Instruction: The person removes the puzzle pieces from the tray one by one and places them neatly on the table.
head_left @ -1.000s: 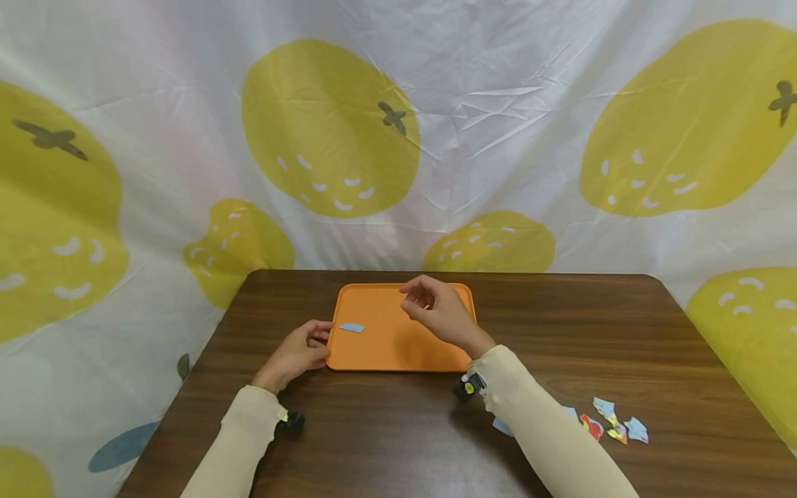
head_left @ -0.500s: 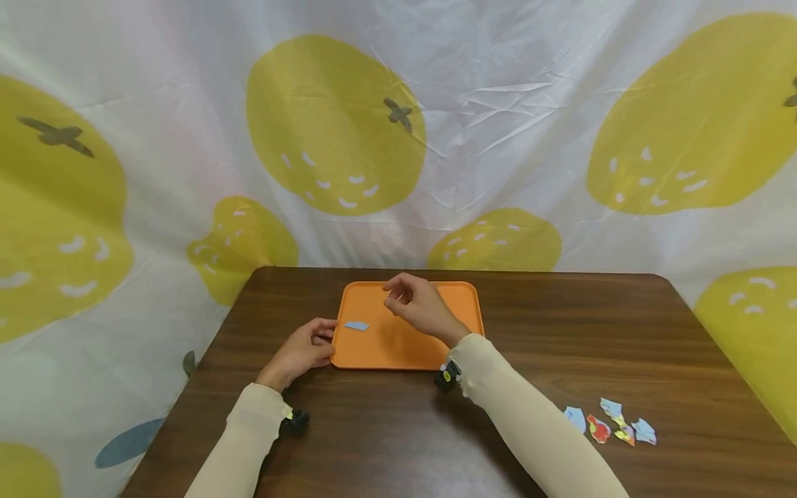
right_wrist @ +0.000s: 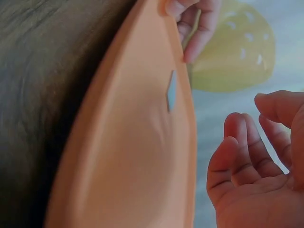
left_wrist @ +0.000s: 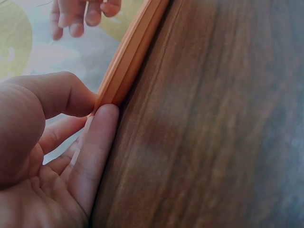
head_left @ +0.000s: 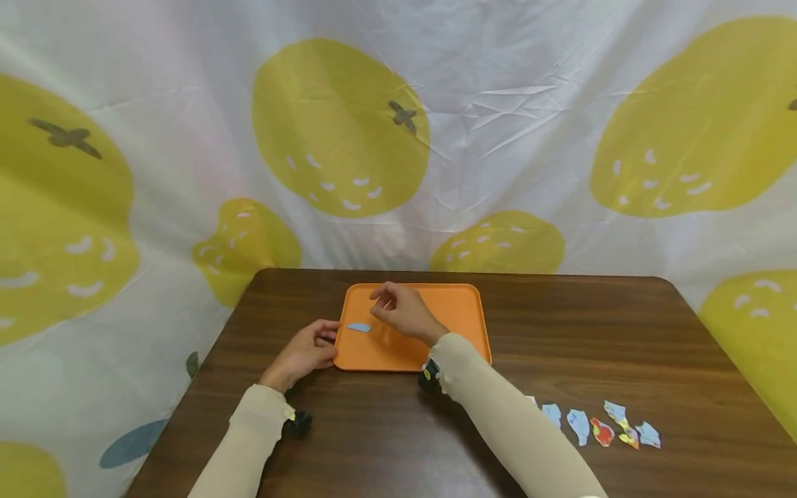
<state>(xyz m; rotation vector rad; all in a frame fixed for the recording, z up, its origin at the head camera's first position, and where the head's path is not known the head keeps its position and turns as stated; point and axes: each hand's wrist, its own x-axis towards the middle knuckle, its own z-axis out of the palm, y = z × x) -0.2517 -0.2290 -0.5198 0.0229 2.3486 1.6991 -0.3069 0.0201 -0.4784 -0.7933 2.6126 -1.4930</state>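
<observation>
An orange tray (head_left: 448,311) lies on the table, with one small light-blue flat piece (head_left: 359,327) near its left side. My left hand (head_left: 305,353) holds the tray's left edge; the left wrist view shows thumb and finger (left_wrist: 97,137) pinching the rim. Above the tray, just right of the blue piece, hovers my right hand (head_left: 405,311). Its fingers (right_wrist: 251,147) are loosely bent and nothing shows between them in the right wrist view. The blue piece (right_wrist: 171,92) lies apart from that hand.
On the brown wooden table (head_left: 623,346), several irregular flat paper-like pieces lie at the front right, among them a red one (head_left: 602,431) and a light-blue one (head_left: 578,426). My right sleeve (head_left: 510,415) passes beside them. A lemon-print curtain (head_left: 461,138) hangs behind the table.
My right hand has moved left over the tray, closer to the blue piece. Its sleeve now uncovers more pieces at the front right. The left hand stays at the tray's edge.
</observation>
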